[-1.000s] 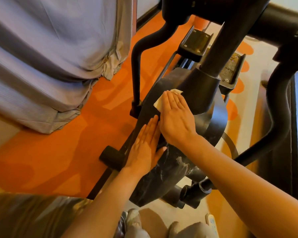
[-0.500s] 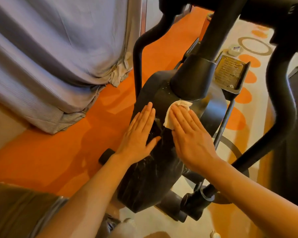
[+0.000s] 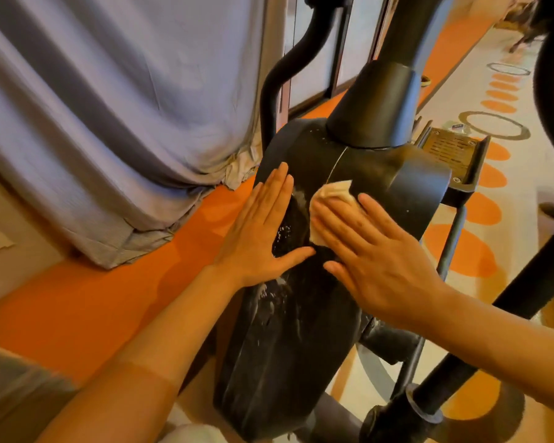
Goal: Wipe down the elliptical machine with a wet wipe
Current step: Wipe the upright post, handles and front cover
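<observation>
Black plastic housing of the elliptical machine (image 3: 304, 330) fills the middle of the view, streaked with wet smears and droplets. Compared with half a second ago, the right hand (image 3: 378, 254) has slid a little further up the housing, and the wet wipe (image 3: 333, 195) under it now reaches toward the collar of the upright post (image 3: 375, 107). That hand lies flat with straight fingers, pressing the wipe down. The left hand (image 3: 263, 231) is likewise flat and released, resting on the housing's left shoulder, much as before. Left of the housing, orange floor (image 3: 87, 308) runs free up to the grey draped cloth (image 3: 109, 116). To the right, a slim rod (image 3: 448, 251) and a pedal plate (image 3: 451, 155) crowd close beside the housing.
</observation>
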A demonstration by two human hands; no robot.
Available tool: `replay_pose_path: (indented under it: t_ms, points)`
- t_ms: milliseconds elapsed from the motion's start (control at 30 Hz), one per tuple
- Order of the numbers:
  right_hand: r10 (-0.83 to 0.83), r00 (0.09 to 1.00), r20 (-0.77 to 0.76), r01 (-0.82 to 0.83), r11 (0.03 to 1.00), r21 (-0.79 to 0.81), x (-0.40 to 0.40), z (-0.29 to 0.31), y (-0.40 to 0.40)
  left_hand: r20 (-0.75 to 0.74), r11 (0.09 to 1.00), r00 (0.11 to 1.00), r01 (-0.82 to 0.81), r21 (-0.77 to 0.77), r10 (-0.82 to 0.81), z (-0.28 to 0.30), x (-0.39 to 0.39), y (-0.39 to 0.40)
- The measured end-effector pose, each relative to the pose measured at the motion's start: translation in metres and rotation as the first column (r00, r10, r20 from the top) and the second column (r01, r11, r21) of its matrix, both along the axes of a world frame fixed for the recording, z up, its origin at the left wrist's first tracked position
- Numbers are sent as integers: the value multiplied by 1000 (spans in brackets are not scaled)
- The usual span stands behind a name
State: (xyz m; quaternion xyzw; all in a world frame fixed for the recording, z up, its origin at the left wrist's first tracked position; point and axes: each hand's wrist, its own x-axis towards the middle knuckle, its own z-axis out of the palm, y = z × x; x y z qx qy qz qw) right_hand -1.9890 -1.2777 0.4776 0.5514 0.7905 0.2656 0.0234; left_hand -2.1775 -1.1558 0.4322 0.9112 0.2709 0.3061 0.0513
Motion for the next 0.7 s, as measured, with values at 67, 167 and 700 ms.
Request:
replay_pose_path:
  t_ms: [67, 167, 700]
  points:
    - [30, 998, 52, -29, 999, -17, 3, -24, -16, -2, 997, 1000, 11, 79, -11, -5, 1, 3]
    - [66, 995, 69, -69, 997, 42, 13, -35, -18, -10, 985, 999, 45, 168, -44, -13, 4, 5]
    - [193, 976, 100, -211, 953, 216, 6, -97, -25, 105, 976, 994, 0, 218, -23, -65, -3, -21]
